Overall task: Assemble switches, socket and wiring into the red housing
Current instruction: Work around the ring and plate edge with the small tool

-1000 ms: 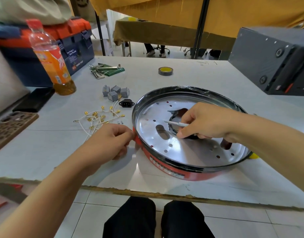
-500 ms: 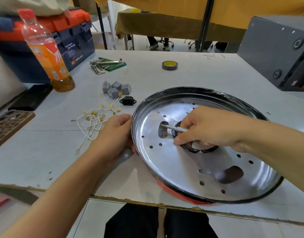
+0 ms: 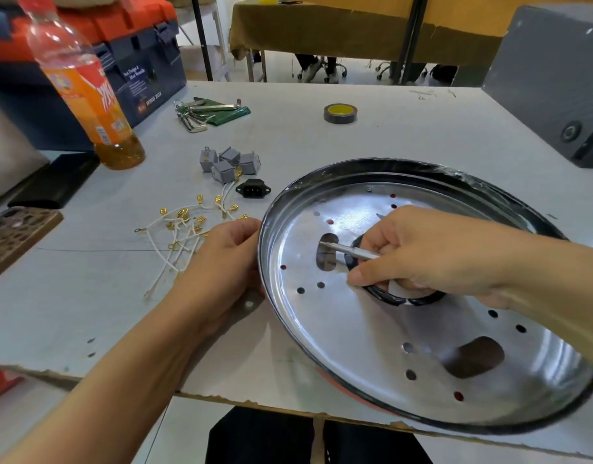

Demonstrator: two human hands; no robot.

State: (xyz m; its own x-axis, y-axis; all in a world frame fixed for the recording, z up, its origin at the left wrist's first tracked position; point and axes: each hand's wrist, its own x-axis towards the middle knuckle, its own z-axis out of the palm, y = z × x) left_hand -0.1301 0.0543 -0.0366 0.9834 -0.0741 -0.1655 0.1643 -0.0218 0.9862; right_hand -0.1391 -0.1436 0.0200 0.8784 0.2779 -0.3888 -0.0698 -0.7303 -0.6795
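Note:
The round red housing (image 3: 335, 385) lies tilted over the table's front edge, its shiny perforated metal plate (image 3: 372, 333) facing up. My left hand (image 3: 221, 262) grips its left rim. My right hand (image 3: 432, 256) rests on the plate at the black-ringed centre hole and holds a thin silver tool (image 3: 348, 250) pointing left over a slot. Several grey switches (image 3: 226, 162), a black socket (image 3: 252, 189) and white wires with gold terminals (image 3: 184, 229) lie on the table left of the housing.
An orange drink bottle (image 3: 87, 92) and a blue-orange toolbox (image 3: 127, 51) stand at back left. Hex keys (image 3: 204, 112) and a tape roll (image 3: 339, 113) lie farther back. A grey box (image 3: 556, 78) stands at right. A phone (image 3: 17, 236) lies at left.
The housing has tipped up and slid toward me, now overhanging the table's front edge. My left hand moved from the front of the red wall to the left rim.

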